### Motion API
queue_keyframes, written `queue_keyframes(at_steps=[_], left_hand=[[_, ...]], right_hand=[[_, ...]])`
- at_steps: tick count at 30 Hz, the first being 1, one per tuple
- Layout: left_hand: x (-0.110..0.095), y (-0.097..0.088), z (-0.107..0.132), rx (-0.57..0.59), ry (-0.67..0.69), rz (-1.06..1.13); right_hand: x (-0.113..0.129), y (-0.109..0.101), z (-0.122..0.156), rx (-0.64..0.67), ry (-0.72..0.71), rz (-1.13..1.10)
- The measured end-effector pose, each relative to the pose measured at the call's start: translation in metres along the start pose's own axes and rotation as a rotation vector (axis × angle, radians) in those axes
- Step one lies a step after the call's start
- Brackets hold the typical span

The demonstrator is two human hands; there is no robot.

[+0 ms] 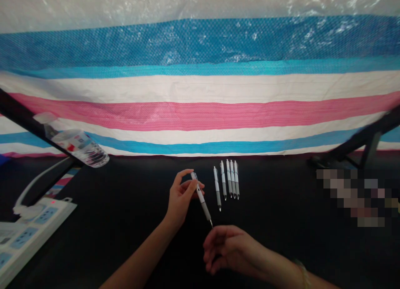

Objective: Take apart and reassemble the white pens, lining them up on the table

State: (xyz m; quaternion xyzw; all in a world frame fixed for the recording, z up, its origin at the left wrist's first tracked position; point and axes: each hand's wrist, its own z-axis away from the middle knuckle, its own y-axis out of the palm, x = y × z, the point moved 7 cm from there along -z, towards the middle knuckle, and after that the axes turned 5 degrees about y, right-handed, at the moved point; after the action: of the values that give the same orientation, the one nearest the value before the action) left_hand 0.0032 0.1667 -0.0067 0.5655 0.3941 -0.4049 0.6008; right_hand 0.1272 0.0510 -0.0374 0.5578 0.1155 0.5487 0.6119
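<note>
A white click pen with a grey grip (200, 196) is held slanted in my left hand (183, 193), its metal tip pointing down toward me. My left thumb and fingers close around the pen's upper part, and the index finger reaches to its top end. Just below the tip is my right hand (233, 247), its fingers loosely curled and apart, with nothing visible in them. Whether it touches the tip I cannot tell. To the right of the held pen, a similar pen (217, 188) lies on the black table (125, 234), beside a row of several more pens (231, 178).
At the left are a white power strip (37, 234) with a plugged-in cable and a tilted clear plastic bottle (83, 147). Black metal supports (350, 141) stand on both sides. A striped plastic sheet (200, 114) hangs behind the table. A blurred patch covers the right side.
</note>
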Motion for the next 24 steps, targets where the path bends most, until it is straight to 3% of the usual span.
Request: queue_keyframes(at_steps=[5,10,17,19,21,24], left_hand=[[0.0,-0.004,-0.005,-0.025,0.038,-0.069],[-0.007,-0.005,-0.011,-0.044,0.252,-0.299],[-0.001,0.011,-0.01,0.171,0.298,-0.524],[-0.004,0.018,-0.004,0.263,0.349,-0.598],[-0.006,0.027,0.005,0.382,0.432,-0.678],[-0.004,0.042,0.021,0.624,0.547,-0.813]], right_hand=[[-0.002,-0.001,-0.001,-0.011,-0.002,0.014],[-0.003,-0.003,-0.003,-0.009,-0.017,0.022],[-0.004,-0.003,-0.003,0.004,-0.028,0.13],[0.003,0.0,0.003,-0.013,-0.061,0.3],[0.023,0.004,0.012,-0.059,-0.191,0.569],[0.07,0.013,0.037,-0.305,-0.641,1.201]])
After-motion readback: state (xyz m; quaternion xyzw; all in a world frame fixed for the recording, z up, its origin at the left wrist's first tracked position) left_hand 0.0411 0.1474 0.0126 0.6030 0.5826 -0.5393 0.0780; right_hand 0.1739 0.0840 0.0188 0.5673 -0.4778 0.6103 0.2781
